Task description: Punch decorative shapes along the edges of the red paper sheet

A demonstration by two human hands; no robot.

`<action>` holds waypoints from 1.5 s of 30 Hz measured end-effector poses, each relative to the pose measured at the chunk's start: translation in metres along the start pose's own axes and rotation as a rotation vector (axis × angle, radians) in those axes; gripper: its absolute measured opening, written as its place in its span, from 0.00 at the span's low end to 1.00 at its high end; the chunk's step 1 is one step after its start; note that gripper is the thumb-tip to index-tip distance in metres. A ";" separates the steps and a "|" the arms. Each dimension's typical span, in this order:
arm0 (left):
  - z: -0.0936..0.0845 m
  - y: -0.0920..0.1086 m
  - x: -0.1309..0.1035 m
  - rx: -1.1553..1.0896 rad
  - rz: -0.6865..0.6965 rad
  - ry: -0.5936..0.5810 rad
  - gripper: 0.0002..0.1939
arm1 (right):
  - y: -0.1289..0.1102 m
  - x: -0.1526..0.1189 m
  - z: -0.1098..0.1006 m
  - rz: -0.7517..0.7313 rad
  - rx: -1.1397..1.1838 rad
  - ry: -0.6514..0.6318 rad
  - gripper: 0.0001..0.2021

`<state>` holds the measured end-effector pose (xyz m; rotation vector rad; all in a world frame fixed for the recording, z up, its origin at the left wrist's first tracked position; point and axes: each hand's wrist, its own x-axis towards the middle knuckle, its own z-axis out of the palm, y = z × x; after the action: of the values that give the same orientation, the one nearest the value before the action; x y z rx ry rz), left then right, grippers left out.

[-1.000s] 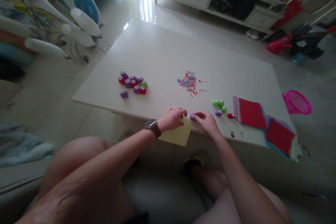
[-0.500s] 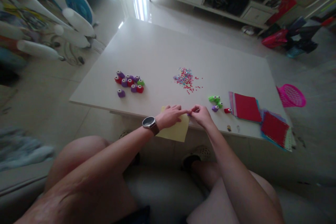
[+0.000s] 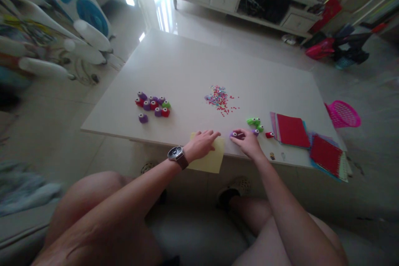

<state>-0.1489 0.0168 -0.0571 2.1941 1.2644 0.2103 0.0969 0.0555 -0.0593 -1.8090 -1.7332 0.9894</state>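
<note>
My left hand (image 3: 204,144) lies on a yellow sheet of paper (image 3: 212,161), its fingers stretched out. The sheet juts over the table's near edge. To the right of the paper, my right hand (image 3: 249,143) has its fingers closed around a small purple craft punch (image 3: 233,134) at the tabletop. Its fingers partly cover the punch. Just beyond that hand sit green craft punches (image 3: 257,122), another purple punch (image 3: 256,132) and a red punch (image 3: 269,135).
Several purple, red and green punches (image 3: 152,104) cluster on the table's left. Colourful confetti (image 3: 218,97) is heaped mid-table. Stacks of coloured paper (image 3: 293,130) lie at the right, near two small flat pieces (image 3: 272,156). A pink basket (image 3: 344,114) stands beyond the table's right edge.
My right hand has moved right, off the paper's edge, with the purple punch. My left index finger no longer reaches to it; the left hand stays on the paper.
</note>
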 end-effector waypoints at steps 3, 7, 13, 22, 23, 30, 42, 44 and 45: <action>0.001 -0.001 0.001 0.014 -0.002 0.005 0.24 | 0.001 -0.001 -0.001 -0.071 -0.113 0.044 0.10; 0.005 -0.003 0.001 0.031 0.008 0.037 0.22 | 0.004 -0.001 -0.014 -0.106 -0.356 0.112 0.06; 0.007 -0.004 0.000 0.037 0.014 0.040 0.23 | -0.006 -0.008 -0.017 -0.180 -0.448 0.115 0.15; 0.006 -0.003 0.000 0.020 -0.001 0.026 0.22 | -0.014 -0.015 -0.003 -0.220 -0.400 -0.069 0.27; 0.007 -0.004 0.001 0.020 0.000 0.029 0.22 | -0.012 -0.014 -0.003 -0.247 -0.397 -0.063 0.31; 0.011 -0.008 0.001 0.012 0.014 0.044 0.19 | -0.006 -0.007 -0.010 -0.235 -0.419 0.107 0.20; 0.003 0.002 0.001 0.140 0.019 0.133 0.06 | -0.004 -0.010 -0.013 -0.169 -0.475 0.086 0.15; 0.003 0.005 0.000 0.143 0.043 0.126 0.09 | -0.009 -0.011 -0.010 -0.224 -0.399 0.091 0.14; 0.003 0.007 -0.001 0.126 0.060 0.119 0.09 | -0.012 -0.012 -0.008 -0.258 -0.359 0.089 0.13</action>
<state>-0.1432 0.0123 -0.0558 2.3595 1.3088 0.2956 0.0955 0.0462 -0.0423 -1.7393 -2.1253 0.5105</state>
